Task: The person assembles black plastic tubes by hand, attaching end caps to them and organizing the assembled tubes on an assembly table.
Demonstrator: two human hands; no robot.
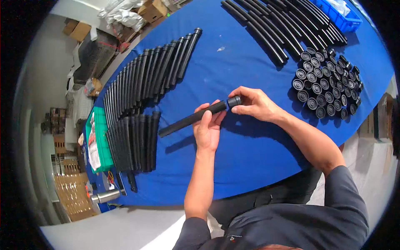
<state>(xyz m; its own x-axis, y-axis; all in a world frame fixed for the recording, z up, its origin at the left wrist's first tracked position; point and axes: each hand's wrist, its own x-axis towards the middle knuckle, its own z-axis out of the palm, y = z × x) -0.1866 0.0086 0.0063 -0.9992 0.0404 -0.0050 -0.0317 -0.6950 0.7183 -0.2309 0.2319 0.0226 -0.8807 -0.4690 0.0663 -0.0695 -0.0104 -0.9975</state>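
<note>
My left hand (207, 125) grips a black tube (183, 121) near its right end and holds it above the blue table (241, 146). My right hand (254, 103) pinches a black round cap (234, 101) that sits on that end of the tube. The tube slants down to the left. A cluster of several loose black caps (327, 85) lies to the right of my right hand.
Several black tubes lie in a fanned row (146, 83) at the left, and a second row of tubes (283, 25) lies at the top. A blue bin (339, 12) stands at the top right. A green box (99, 139) sits at the table's left end. Cardboard boxes (152, 9) stand beyond.
</note>
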